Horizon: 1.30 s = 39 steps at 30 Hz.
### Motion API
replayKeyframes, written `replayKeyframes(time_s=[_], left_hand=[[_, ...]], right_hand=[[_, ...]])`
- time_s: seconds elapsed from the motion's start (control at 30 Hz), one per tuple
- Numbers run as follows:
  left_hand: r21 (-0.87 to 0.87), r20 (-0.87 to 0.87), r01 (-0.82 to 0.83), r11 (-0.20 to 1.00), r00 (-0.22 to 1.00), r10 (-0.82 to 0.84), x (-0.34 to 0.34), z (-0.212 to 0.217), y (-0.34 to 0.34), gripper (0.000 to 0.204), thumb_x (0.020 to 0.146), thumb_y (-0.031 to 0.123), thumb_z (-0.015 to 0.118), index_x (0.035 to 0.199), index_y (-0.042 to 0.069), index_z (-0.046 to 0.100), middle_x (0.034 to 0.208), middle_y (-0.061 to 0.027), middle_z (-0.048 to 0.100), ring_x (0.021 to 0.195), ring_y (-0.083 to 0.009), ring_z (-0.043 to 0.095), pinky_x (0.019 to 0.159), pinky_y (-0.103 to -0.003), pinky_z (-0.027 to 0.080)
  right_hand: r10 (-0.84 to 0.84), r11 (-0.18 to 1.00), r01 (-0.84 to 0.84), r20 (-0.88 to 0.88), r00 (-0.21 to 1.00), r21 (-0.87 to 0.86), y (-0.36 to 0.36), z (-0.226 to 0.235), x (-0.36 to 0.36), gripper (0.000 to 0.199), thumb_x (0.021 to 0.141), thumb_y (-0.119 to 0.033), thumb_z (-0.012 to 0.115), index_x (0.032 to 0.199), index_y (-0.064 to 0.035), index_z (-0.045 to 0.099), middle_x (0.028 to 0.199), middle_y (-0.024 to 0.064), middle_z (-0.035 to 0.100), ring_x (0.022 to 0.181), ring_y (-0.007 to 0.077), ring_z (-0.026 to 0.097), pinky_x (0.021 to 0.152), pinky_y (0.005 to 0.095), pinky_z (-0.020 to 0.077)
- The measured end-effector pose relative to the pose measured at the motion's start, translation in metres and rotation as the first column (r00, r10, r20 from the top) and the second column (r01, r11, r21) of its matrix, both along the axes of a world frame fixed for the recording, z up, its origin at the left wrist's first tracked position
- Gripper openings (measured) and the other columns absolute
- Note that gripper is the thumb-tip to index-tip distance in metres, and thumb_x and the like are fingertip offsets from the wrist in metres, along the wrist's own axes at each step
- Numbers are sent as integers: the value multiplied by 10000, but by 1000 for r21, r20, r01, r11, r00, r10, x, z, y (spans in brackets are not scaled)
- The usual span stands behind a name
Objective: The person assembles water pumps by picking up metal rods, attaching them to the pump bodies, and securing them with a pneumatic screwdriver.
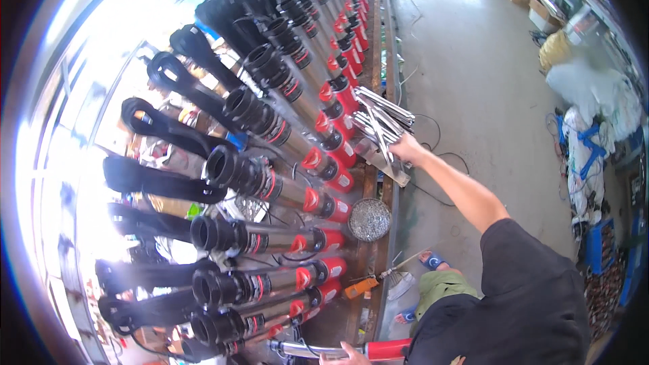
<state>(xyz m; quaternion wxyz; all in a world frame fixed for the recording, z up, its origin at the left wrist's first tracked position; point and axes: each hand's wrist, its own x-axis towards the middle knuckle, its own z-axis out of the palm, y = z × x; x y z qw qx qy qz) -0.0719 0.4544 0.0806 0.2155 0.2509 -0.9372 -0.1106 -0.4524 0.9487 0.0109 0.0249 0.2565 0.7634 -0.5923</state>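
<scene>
My right hand [407, 149] is stretched far out and closed on the near end of some thin metal strips [382, 118], part of a loose bundle. The bundle rests on a metal tray or bracket [384, 164] at the bench edge. At the bottom edge, my left hand [346, 356], partly cut off, is against a long submersible pump [307, 349] with a steel barrel and a red end [388, 349]; its fingers seem to curl round the barrel. Left of me lie rows of similar pumps [277, 189] with black collars, red ends and coiled black cables [169, 128].
A round bowl [369, 220] of small metal pieces sits on the bench rail. Below it are an orange tool [362, 288] and a white fan-shaped thing [400, 286]. A thin cable [433, 196] trails on the floor. White sacks [595, 94] and blue crates [600, 247] line the right side.
</scene>
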Motion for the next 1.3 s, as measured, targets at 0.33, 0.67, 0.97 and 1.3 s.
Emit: replayKeyframes(time_s=[0.33,0.67,0.97,1.3], left_hand=[[563,-456,566,602,820,-345,-88,117,96,268,819,68,778,1063,-3,693,1190,-163,693,1082,-303,673,931,-375,525],[903,-320,341,262,940,-119,-22,134,18,128,916,-24,687,1022,-49,621,975,-111,735,907,-150,705,840,-273,549],[895,-246,236,378,969,-23,17,114,-12,128,919,33,719,960,-27,614,784,-59,686,712,-86,630,667,-248,510],[350,29,-134,927,991,132,-82,11,-141,455,1008,378,546,1067,-57,665,916,-209,726,829,-303,721,772,-426,571]], right_hand=[[220,216,79,127,967,-973,-286,159,282,167,1024,-227,609,1091,-75,625,856,-31,605,729,71,564,608,212,440],[706,626,-766,-523,477,145,-333,210,270,246,828,-79,788,1052,-10,714,863,76,682,684,135,634,626,271,503],[887,389,-919,-297,353,70,-377,197,284,172,875,-137,769,894,-6,658,726,16,631,602,79,528,548,260,419],[872,473,-854,27,490,216,-380,100,305,377,924,-387,711,1046,-35,656,685,145,625,626,254,621,606,374,480]])
